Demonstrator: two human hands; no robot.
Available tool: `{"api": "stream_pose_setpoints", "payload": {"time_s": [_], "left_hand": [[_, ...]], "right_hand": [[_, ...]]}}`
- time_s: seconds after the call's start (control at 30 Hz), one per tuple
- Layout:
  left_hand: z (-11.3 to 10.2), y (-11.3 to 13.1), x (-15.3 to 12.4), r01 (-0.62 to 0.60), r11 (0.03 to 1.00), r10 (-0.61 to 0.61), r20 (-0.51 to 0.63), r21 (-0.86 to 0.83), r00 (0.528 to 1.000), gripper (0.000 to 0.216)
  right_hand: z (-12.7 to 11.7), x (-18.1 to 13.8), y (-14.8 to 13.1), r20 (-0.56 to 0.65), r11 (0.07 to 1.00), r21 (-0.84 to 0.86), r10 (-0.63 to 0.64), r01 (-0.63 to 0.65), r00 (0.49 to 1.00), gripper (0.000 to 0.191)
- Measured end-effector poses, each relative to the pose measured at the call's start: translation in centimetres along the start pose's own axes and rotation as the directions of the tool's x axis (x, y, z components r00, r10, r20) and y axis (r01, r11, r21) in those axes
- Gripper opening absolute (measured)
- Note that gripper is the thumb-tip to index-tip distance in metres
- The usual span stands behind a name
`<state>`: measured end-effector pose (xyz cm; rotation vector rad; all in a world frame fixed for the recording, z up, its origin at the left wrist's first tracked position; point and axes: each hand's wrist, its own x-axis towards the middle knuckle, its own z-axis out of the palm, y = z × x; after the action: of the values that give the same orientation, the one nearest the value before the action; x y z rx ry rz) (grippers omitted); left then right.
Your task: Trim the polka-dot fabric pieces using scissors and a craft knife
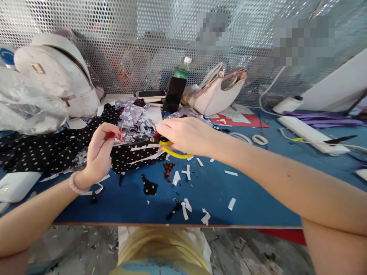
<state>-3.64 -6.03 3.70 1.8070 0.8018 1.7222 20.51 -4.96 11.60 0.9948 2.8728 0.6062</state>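
Note:
My right hand (185, 135) is closed around the yellow handles of a pair of scissors (172, 149), whose dark blades point left over the fabric. My left hand (100, 151), nails painted red, pinches the edge of a black polka-dot fabric piece (134, 154) trimmed with white strips. More of the dotted black fabric (43, 151) spreads to the left on the blue table (258, 191). Small white and black offcuts (186, 206) lie scattered below my hands.
A white backpack (54, 72) and plastic bag stand at the back left before a perforated metal screen. A phone (151, 94), a bottle (177, 88), a pink bag (218, 93), tape rolls (259, 139), a power strip (311, 133) and purple ribbon lie behind.

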Motion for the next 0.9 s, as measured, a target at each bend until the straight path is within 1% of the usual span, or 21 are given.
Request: {"api": "stream_pose_setpoints", "payload": {"time_s": [0.17,0.33,0.43,0.5,0.63,0.7,0.8,0.87,0.9], "left_hand": [[-0.2,-0.2,0.0,-0.011,1.000,0.011,0.040,0.014,0.999,0.019],[0.0,-0.1,0.1,-0.015,0.999,0.016,0.024,-0.029,1.000,0.021],[0.1,-0.1,0.1,-0.016,0.999,0.017,0.021,-0.038,1.000,0.022],[-0.1,-0.2,0.0,-0.008,1.000,0.009,0.025,-0.022,1.000,0.022],[-0.2,-0.5,-0.1,0.006,1.000,-0.006,0.018,0.015,1.000,0.015],[-0.1,-0.5,0.0,0.003,1.000,-0.004,0.020,0.011,1.000,0.010],[0.0,-0.2,0.1,-0.005,1.000,0.004,0.024,0.009,1.000,0.007],[0.0,0.1,0.2,-0.013,0.998,0.010,0.047,0.056,0.999,0.009],[-0.2,0.3,0.3,-0.028,0.994,0.020,0.070,0.106,0.997,0.010]], "right_hand": [[-0.4,-0.1,0.0,0.067,0.993,0.067,0.090,-0.095,0.994,0.030],[-0.5,-0.2,-0.2,0.014,0.991,0.069,0.113,-0.113,0.994,0.035],[-0.6,-0.4,-0.2,0.018,0.991,0.049,0.120,-0.121,0.993,0.036],[-0.4,-0.6,0.0,0.018,0.991,0.047,0.126,-0.127,0.992,0.037],[0.2,-1.2,0.8,-0.034,0.988,0.068,0.142,-0.140,0.989,0.033],[0.6,-1.5,1.1,-0.052,0.986,0.079,0.152,-0.148,0.987,0.031],[1.0,-2.0,1.4,-0.070,0.981,0.105,0.172,-0.164,0.983,0.034],[1.0,-2.3,1.5,-0.076,0.980,0.119,0.170,-0.160,0.983,0.035],[1.0,-2.5,1.5,-0.075,0.981,0.118,0.166,-0.156,0.983,0.035]]}}
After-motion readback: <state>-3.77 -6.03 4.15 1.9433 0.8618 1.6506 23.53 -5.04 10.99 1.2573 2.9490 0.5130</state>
